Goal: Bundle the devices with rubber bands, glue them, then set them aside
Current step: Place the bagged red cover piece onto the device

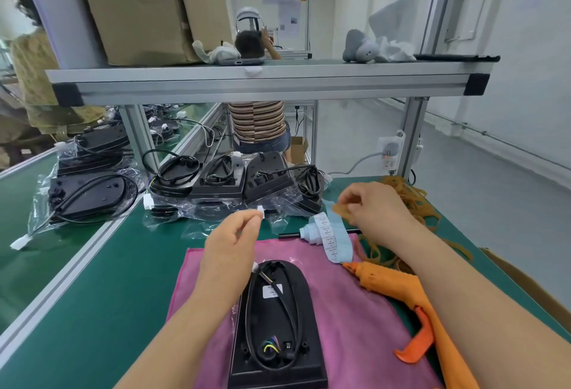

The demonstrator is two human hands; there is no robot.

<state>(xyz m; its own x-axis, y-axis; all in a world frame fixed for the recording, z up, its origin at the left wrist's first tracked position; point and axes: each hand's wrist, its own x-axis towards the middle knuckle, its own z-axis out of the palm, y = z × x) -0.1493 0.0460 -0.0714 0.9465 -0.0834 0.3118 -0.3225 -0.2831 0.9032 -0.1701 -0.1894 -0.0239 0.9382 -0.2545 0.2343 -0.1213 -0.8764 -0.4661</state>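
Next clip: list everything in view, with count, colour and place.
device: one, black, on cloth
cloth: one, pink, front centre
glue gun: one, orange, right of device
rubber bands: pile, tan, far right
label roll: one, white-blue, behind cloth
bagged devices: several, black, table rear
table: one, green, underneath
shelf: one, grey, overhead
box: one, brown, on shelf
left hand: one, above device, grip unclear
right hand: one, pinching tan band

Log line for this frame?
step: banding | right hand: pinches rubber band | left hand: curled above device, hold unclear | device: unbanded on pink cloth | glue gun: lying beside
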